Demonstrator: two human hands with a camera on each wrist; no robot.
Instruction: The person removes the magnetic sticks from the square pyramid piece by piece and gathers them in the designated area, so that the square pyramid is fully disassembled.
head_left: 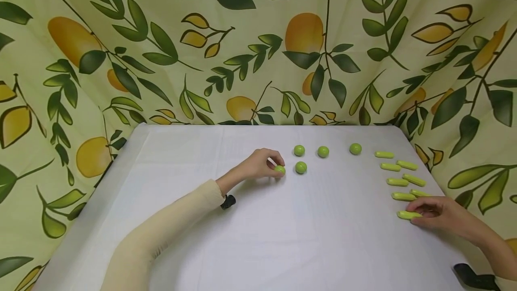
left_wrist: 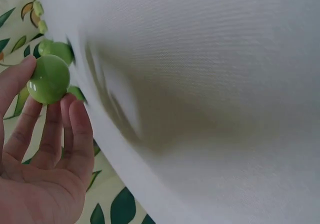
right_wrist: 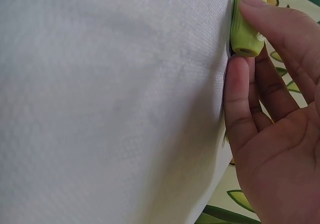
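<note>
My left hand (head_left: 258, 164) pinches a glossy green ball (head_left: 280, 170) between thumb and fingertips, near the middle of the white table. The left wrist view shows the same ball (left_wrist: 48, 78) up close, with more green balls behind it. Just right of that hand lies another green ball (head_left: 300, 167). At the table's right side, my right hand (head_left: 448, 217) holds a short lime-green ribbed stick (head_left: 405, 215) by its near end. In the right wrist view the thumb lies on top of this stick (right_wrist: 248, 23), fingers against its other side; its far end is cut off.
More green balls (head_left: 323, 152) are spread along the back of the table (head_left: 242, 237). Several like sticks (head_left: 397, 182) lie in two uneven columns near the right edge. A curtain (head_left: 258, 57) with a fruit and leaf print hangs behind and beside the table.
</note>
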